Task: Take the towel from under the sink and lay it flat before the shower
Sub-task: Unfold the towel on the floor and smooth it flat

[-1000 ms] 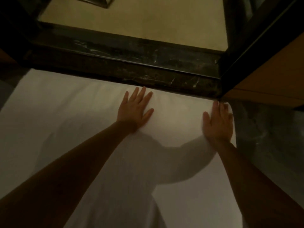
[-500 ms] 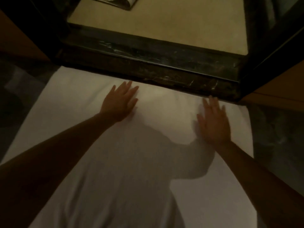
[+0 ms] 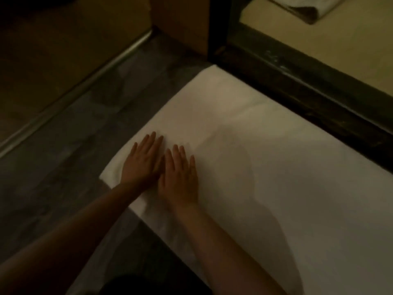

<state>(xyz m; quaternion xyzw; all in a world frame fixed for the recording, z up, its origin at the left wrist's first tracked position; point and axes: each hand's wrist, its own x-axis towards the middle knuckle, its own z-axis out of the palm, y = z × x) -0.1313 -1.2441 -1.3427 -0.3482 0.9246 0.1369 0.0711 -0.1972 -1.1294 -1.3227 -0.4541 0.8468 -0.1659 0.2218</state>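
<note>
A white towel (image 3: pixel 223 116) lies spread on the dark floor (image 3: pixel 63 167), one long edge tight along the dark sill (image 3: pixel 308 81) of the shower. It lies flat apart from a faint crease line across its middle and a near edge that looks slightly rumpled by the wrists.

The left hand (image 3: pixel 142 160) and right hand (image 3: pixel 179 175) rest palm down on the towel's left end, near its front corner. They are side by side and touching, the left lying partly over the thumb side of the right. The grip of each hand lies apart: the fingers (image 3: pixel 152 141) are straight and lightly spread, pressed flat on the towel and holding nothing.

The left forearm (image 3: pixel 74 226) reaches in over the floor from the bottom of the frame, and the right forearm (image 3: pixel 223 241) crosses the towel. A soft shadow (image 3: pixel 255 177) falls on the towel just right of the hands.

Beyond the sill, the pale shower floor (image 3: pixel 340 50) carries a folded cloth (image 3: pixel 308 9) at the top edge of the view. A wood-toned panel (image 3: pixel 180 22) stands at the sill's left end, near the towel's far corner. A metal rail (image 3: pixel 74 90) runs aslant across the floor to the left, well apart from the towel. The light is dim throughout.
</note>
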